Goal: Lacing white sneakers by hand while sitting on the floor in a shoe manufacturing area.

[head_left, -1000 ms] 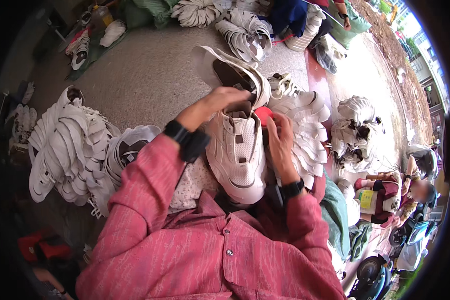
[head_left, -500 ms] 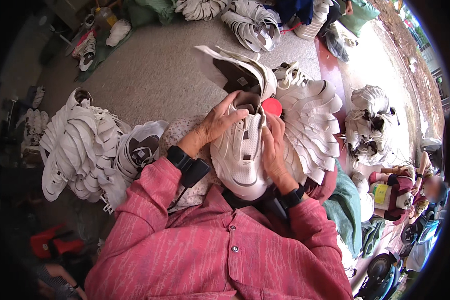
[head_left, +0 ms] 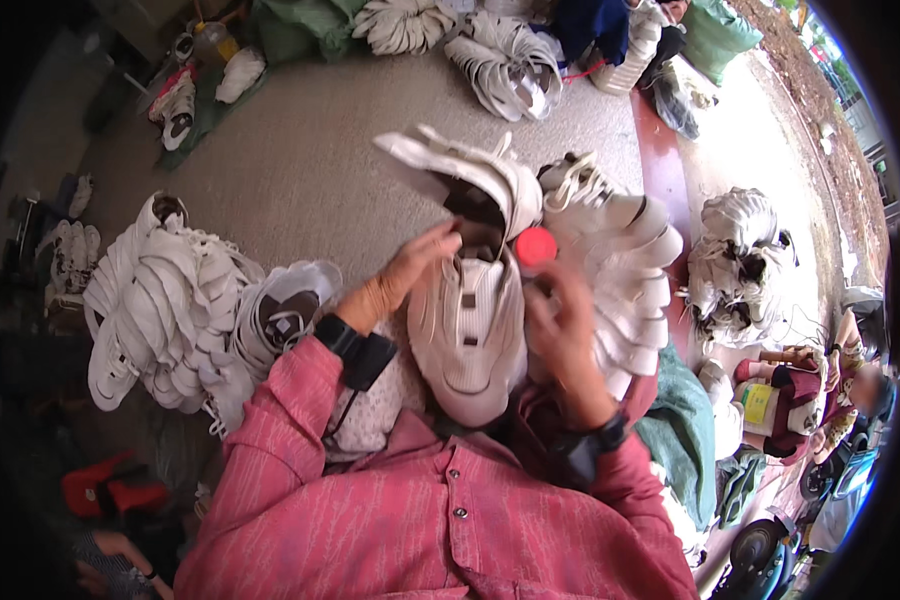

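An off-white shoe upper (head_left: 467, 365) lies across my lap, toe toward me, its tongue in the middle and its dark-lined collar at the far end. My left hand (head_left: 410, 270) is at the left of the collar, fingers stretched out with the tips at its edge. To the right of the shoe, my right hand (head_left: 567, 325) is smeared by motion, its fingers bent; whether it touches anything I cannot tell. Beyond the collar stands a nested stack of white uppers (head_left: 510, 185). A round red lid (head_left: 536, 246) sits between that stack and my right hand.
Right of my hands is a fanned stack of white uppers (head_left: 635, 270); at left is a larger heap (head_left: 165, 300) and a nested bundle (head_left: 288, 300). More bundles (head_left: 740, 265) lie farther right. Green cloth (head_left: 678, 425) hangs beside my right arm. Another person (head_left: 820, 385) sits at far right.
My right hand has come off the shoe's side and moved right. My left hand has drawn back slightly from the collar. The shoe sits slightly lower in view.
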A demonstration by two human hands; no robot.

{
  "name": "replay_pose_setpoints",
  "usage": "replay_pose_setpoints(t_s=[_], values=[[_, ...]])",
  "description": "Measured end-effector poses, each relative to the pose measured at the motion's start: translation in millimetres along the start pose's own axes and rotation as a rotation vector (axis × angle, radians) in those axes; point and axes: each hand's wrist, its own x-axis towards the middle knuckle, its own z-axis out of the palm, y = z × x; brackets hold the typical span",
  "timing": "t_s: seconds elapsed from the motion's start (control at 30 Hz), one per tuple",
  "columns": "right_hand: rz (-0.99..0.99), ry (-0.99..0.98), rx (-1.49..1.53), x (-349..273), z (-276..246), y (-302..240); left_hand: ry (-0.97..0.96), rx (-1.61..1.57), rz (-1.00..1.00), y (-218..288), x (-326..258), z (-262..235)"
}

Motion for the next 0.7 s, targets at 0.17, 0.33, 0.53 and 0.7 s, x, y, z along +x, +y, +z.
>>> replay_pose_setpoints(t_s=[0.17, 0.33, 0.53, 0.7], values=[[-0.222, 0.019, -0.381, 66, -95, -34, 0.181, 0.06, 0.043, 5, -15, -29], [-0.22, -0.275, -0.82, 57, -71, 90, 0.051, 0.024, 0.109, -24, -17, -10], [-0.19, -0.23, -0.67, 59, -64, 119, 0.241, 0.289, 0.089, -13, -11, 26], [-0.163, -0.181, -0.67, 53, -65, 117, 0.484, 0.587, 0.212, -25, -1, 40]])
